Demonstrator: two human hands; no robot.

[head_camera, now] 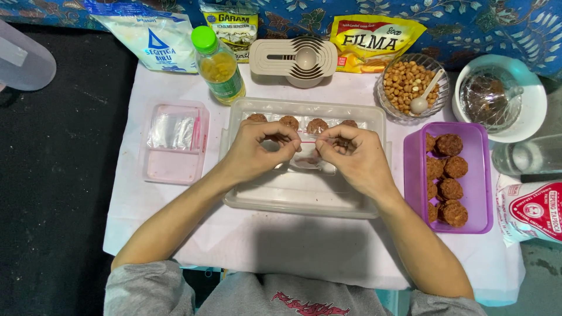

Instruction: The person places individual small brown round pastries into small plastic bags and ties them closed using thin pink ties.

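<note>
Both hands over the clear tray (304,202) mid-table | left hand (257,149) and right hand (354,155) fingers pinching a small plastic bag (307,153) | purple box (480,175) of brown balls at right edge

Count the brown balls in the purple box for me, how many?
7 that I can see in the purple box: two at the top, two below them, two next, one at the bottom. The left ones are half hidden, so more may hide.

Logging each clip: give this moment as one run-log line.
left hand: pinching small clear bag | right hand: pinching same bag | under: clear tray | right: purple box of brown balls
</note>
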